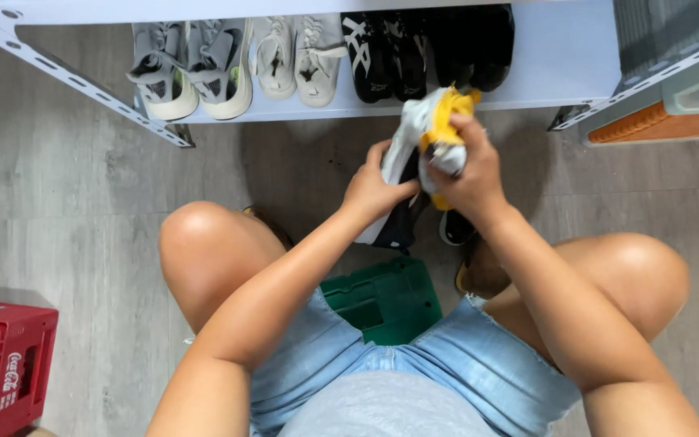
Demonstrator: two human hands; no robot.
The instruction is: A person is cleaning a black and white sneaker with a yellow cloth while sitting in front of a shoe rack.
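Wiping best done with left hand (375, 191) clamped firm on black-and-white shoe (398, 212), right hand (471, 174) clenched around yellow cloth (445, 129).

floor (82, 210): matt grey wood-grain boards. shelf frame (74, 77): white painted metal, perforated. red crate (2, 356) and green crate (386, 299): moulded plastic. yellow rag (446, 121): soft cloth. shoe (398, 202): probably smooth synthetic leather. shorts (463, 356): frayed denim.
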